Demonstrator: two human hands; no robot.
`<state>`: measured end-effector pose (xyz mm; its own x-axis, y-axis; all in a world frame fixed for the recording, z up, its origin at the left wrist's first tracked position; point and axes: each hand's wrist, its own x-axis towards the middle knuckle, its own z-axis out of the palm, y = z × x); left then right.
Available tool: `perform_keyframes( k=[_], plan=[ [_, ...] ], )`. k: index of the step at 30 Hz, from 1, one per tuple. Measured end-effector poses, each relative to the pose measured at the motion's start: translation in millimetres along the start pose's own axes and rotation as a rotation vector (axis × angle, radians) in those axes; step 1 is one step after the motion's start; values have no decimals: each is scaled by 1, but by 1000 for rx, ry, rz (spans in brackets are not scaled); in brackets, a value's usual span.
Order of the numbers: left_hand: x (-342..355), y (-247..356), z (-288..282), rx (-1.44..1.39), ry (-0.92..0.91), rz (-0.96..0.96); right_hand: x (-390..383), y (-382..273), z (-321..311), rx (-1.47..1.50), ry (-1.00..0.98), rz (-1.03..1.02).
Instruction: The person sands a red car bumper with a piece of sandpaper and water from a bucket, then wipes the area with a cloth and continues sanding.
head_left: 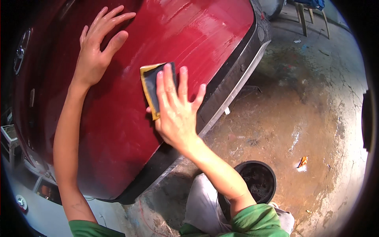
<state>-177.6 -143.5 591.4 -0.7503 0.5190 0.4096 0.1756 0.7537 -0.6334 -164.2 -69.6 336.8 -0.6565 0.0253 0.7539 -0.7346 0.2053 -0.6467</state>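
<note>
A wet red car panel spreads in front of me, with pale streaks of moisture on its far part. My right hand presses a folded sheet of sandpaper against the panel near its dark lower trim. The sheet is dark grey with a yellowish edge. Its fingers lie over the sheet, and the thumb shows at the sheet's left edge. Farther up and to the left, my left hand is open with fingers apart, over the panel and holding nothing. Whether its palm touches the paint I cannot tell.
A black bucket stands on the stained concrete floor, beside my right forearm and knee. Black trim runs along the panel's edge. A chair is at the far right, and a dry leaf lies on the floor.
</note>
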Motion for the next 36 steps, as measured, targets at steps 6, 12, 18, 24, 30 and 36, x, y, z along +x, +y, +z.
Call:
perform_keyframes(
  k=[6,12,18,24,30,36],
  plan=[
    [13,13,0,-9,5,10,124,102,-23,-345,362,-3],
    [7,31,-21,-42,-79,-164,12,-35,0,17,55,56],
    [6,28,-24,-28,-79,-179,89,53,-10,-312,270,-22],
    [4,22,-17,-30,-65,-163,64,70,0,-315,200,49],
    [2,19,-13,-7,-59,-155,-46,-34,-1,108,-84,-86],
    [13,27,-11,-64,-12,-100,103,154,-32,-218,275,246]
  ],
)
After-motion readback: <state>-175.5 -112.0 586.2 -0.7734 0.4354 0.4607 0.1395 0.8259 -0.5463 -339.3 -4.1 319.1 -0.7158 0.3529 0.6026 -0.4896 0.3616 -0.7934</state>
